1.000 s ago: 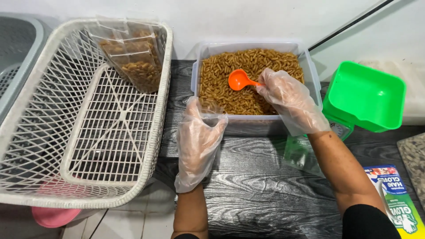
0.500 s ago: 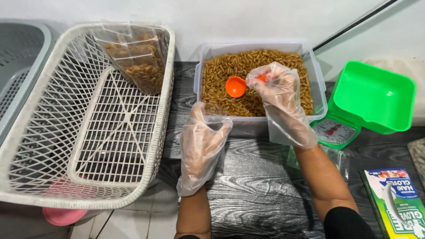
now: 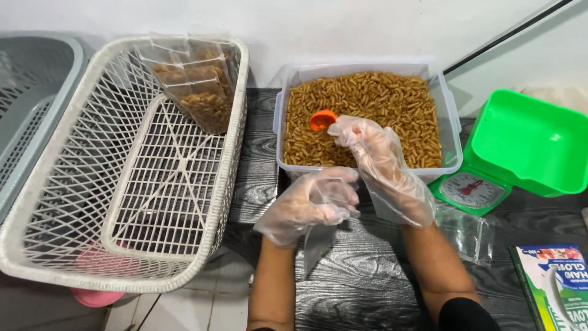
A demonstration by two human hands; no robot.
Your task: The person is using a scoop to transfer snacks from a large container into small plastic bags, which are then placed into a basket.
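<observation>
Right hand (image 3: 380, 162) pinched the scoop (image 3: 322, 119) inside the tub (image 3: 454, 160); left hand (image 3: 312, 202) gripped a bag (image 3: 318, 242) against its near wall, basket (image 3: 236, 141) alongside.

gloves: thin, clear, crinkled plastic film over the left hand (image 3: 312, 205) and the right hand (image 3: 383, 168)
scoop (image 3: 322, 119): smooth orange plastic, slightly glossy
tub (image 3: 452, 132): translucent, smooth plastic
pasta (image 3: 392, 113): dry, matt brown, ridged
basket (image 3: 131, 171): white plastic lattice, matt
bags (image 3: 199, 86): clear glossy film
scale pan (image 3: 533, 144): glossy green plastic
surface (image 3: 361, 282): dark wood grain, faint sheen
</observation>
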